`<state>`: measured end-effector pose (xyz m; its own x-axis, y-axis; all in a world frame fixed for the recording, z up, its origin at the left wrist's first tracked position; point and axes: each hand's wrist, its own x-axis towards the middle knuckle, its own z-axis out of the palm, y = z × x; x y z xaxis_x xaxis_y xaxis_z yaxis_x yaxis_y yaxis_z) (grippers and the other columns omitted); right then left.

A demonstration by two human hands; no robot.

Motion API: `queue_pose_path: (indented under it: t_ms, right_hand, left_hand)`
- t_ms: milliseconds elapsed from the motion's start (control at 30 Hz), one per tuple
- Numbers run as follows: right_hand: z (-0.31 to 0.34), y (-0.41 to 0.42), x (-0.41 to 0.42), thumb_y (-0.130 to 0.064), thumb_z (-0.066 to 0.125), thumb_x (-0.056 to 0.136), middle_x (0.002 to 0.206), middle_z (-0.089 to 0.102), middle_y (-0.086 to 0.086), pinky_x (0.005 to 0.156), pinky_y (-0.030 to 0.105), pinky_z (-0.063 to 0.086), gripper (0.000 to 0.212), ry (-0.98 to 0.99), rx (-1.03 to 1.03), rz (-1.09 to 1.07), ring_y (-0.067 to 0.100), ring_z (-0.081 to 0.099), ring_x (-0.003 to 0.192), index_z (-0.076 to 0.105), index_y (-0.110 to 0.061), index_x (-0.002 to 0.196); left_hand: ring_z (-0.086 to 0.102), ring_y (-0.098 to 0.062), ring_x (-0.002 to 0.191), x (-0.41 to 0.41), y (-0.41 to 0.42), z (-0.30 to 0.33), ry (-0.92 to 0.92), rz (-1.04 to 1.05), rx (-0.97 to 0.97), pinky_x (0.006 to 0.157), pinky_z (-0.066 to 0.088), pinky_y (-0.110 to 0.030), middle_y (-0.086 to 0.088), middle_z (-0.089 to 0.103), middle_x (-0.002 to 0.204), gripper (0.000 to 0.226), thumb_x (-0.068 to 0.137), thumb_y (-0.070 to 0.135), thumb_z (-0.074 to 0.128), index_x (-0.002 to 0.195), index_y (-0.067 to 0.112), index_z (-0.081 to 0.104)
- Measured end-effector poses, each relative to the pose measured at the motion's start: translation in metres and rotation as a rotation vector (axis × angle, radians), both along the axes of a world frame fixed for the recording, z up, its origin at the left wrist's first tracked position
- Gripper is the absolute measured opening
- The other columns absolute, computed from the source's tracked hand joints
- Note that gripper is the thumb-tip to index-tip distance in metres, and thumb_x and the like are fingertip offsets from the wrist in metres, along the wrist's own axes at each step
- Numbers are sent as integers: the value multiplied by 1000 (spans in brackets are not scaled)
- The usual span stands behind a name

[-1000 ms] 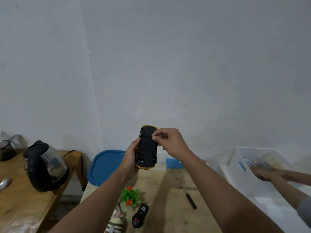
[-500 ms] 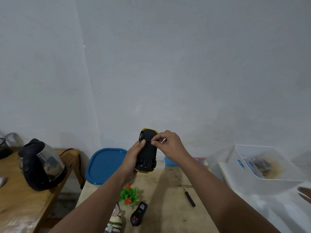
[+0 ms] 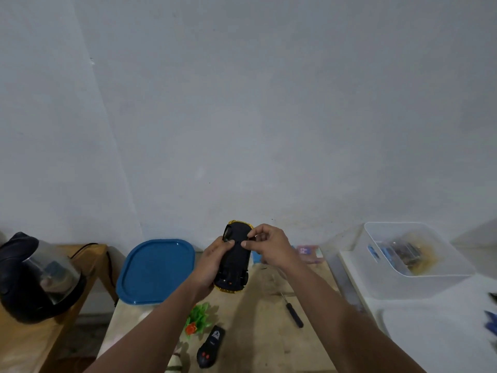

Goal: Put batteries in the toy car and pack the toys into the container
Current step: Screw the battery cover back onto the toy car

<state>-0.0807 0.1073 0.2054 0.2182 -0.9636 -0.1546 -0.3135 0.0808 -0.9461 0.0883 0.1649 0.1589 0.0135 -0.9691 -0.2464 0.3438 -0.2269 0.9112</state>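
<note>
Here, toy car (image 3: 236, 261) held up upside down above the wooden table (image 3: 269, 332), left hand (image 3: 212, 265) wrapped round its side, right hand (image 3: 271, 247) fingers pinching at its black bottom, clear container (image 3: 419, 286) far right.

A plain grey-white wall (image 3: 269, 103) fills most of the view, evenly and dimly lit, with a faint vertical corner line toward its left. Below the wall stands a pale wooden tabletop (image 3: 263, 319). Left of that tabletop, set apart by a dark gap, is a second, orange-brown wooden table (image 3: 32, 343). Right of the tabletop lies a white surface (image 3: 430, 332).
</note>
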Motion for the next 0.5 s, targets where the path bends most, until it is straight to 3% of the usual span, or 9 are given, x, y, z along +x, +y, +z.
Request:
queue_pose_path:
  t_ms: [100, 233, 333, 433, 500]
  right_hand:
    - [-23, -5, -11, -21, 87, 77, 73, 52, -1, 49, 25, 41, 27, 51, 48, -29, 12, 49, 61, 67, -13, 93]
    - [-68, -14, -31, -29, 87, 78, 69, 51, 0, 45, 23, 36, 35, -2, 142, -107, 8, 43, 50, 63, -8, 92]
    - [-116, -20, -57, -24, 81, 84, 73, 62, 6, 44, 24, 39, 22, -23, 250, -263, 14, 51, 52, 64, -10, 87]
    - [-175, -20, -90, -19, 78, 84, 87, 72, 4, 64, 27, 49, 11, 294, 234, -249, 23, 67, 78, 68, -17, 88]
    - [-212, -15, -107, -23, 76, 84, 105, 70, 7, 78, 30, 51, 22, 559, 244, -115, 24, 66, 94, 65, -23, 104]
  left_hand:
    - [72, -37, 96, -13, -7, -18, -33, 1, 56, 88, 55, -51, -24, 74, 113, 28, 103, 28, 59, 124, 12, 68]
    - [75, -34, 90, -30, -12, -47, -37, 23, 171, 77, 57, -41, -22, 77, 107, 25, 104, 25, 59, 121, 11, 68]
    - [75, -31, 85, -36, -11, -72, -22, 54, 279, 74, 58, -38, -17, 79, 100, 24, 104, 24, 59, 123, 10, 66]
    - [76, -33, 91, -36, -9, -95, -14, 84, 377, 78, 59, -41, -17, 79, 106, 27, 103, 27, 62, 125, 13, 66]
    - [76, -35, 95, -34, -6, -106, 9, 112, 411, 81, 59, -43, -17, 78, 112, 29, 101, 24, 65, 129, 16, 65]
